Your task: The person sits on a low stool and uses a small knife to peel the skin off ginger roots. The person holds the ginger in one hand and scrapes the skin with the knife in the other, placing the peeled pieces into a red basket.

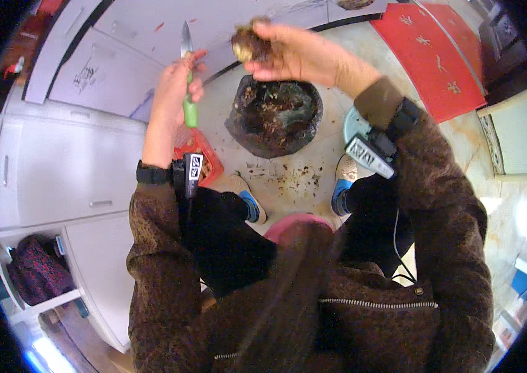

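Note:
My left hand (pixel 177 88) is closed around the green handle of a small knife (pixel 190 109), its blade pointing up and away from me. In my right hand (pixel 298 53) is a dark brown, lumpy root vegetable (pixel 251 44) with a pale cut spot; its exact kind cannot be told. The knife and the root are apart. Below them on the floor stands a container lined with a black plastic bag (pixel 275 116), with brown peelings inside. A red plastic basket (pixel 214 161) holding pale brown pieces is under my left wrist.
A light blue basin (pixel 354 123) is partly hidden by my right wrist. Brown scraps (pixel 298 179) lie on the tiles between my shoes. White cabinets (pixel 53 168) line the left side, and a red mat (pixel 431 60) lies at the upper right. A pink seat (pixel 298 224) shows beneath me.

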Demonstrator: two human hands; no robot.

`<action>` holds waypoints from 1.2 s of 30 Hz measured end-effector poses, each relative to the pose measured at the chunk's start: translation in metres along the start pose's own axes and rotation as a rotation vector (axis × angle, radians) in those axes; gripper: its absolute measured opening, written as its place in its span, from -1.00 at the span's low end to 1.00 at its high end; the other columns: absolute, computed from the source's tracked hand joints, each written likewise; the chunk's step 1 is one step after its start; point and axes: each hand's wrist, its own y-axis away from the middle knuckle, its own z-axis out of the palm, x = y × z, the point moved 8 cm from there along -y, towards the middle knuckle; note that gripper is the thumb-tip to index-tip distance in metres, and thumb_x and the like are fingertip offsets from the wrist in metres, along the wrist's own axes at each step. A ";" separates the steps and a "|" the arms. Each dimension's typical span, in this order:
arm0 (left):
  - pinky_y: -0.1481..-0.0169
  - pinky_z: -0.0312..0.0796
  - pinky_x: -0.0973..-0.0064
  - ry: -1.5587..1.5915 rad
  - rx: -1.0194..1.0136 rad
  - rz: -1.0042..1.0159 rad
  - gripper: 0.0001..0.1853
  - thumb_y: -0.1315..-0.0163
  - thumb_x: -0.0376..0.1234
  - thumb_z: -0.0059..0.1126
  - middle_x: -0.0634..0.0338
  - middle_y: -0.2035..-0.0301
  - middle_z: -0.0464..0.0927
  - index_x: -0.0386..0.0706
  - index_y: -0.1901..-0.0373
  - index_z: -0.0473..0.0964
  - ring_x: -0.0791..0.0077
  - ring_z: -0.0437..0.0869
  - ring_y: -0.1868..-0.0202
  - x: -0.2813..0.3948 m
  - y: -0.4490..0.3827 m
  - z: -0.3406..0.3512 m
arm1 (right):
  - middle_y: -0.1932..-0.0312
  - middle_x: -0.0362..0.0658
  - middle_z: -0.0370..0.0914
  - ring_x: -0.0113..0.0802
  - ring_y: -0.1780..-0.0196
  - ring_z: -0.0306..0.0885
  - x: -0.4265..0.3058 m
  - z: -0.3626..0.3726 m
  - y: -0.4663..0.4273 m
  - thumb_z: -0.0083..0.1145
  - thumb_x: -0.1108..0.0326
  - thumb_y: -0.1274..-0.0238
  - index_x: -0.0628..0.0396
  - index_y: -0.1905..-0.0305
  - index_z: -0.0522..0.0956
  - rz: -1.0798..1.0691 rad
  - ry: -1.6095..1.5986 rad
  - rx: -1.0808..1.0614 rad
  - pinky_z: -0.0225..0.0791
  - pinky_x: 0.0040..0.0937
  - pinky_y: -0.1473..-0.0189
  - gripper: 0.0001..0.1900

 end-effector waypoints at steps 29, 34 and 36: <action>0.63 0.11 0.75 -0.395 -0.026 -0.240 -0.53 -0.08 -0.13 0.24 0.32 0.58 0.43 -0.24 0.08 0.40 0.73 0.34 0.64 -0.101 0.009 -0.005 | 0.05 0.03 0.46 -0.20 0.07 0.52 0.133 -0.034 -0.023 -0.22 -0.07 -0.32 0.19 -0.12 0.30 0.292 -0.158 0.208 0.43 -0.25 0.00 -0.46; 0.69 0.01 0.73 -0.082 0.063 -0.289 -0.52 -0.10 -0.15 0.23 0.29 0.66 0.41 -0.27 0.07 0.36 0.74 0.25 0.74 -0.101 0.012 -0.012 | -0.12 -0.12 0.36 -0.23 -0.10 0.43 0.134 -0.030 -0.019 -0.10 0.19 -0.28 0.15 -0.21 0.25 0.293 -0.207 0.228 0.44 -0.20 0.02 -0.54; 0.71 0.00 0.73 -0.100 0.065 -0.253 -0.54 -0.12 -0.14 0.21 0.27 0.68 0.41 -0.26 0.09 0.37 0.73 0.23 0.78 -0.099 0.011 -0.011 | -0.11 -0.13 0.37 -0.24 -0.09 0.44 0.135 -0.021 -0.020 -0.08 0.26 -0.26 0.14 -0.22 0.25 0.276 -0.193 0.161 0.43 -0.20 0.00 -0.55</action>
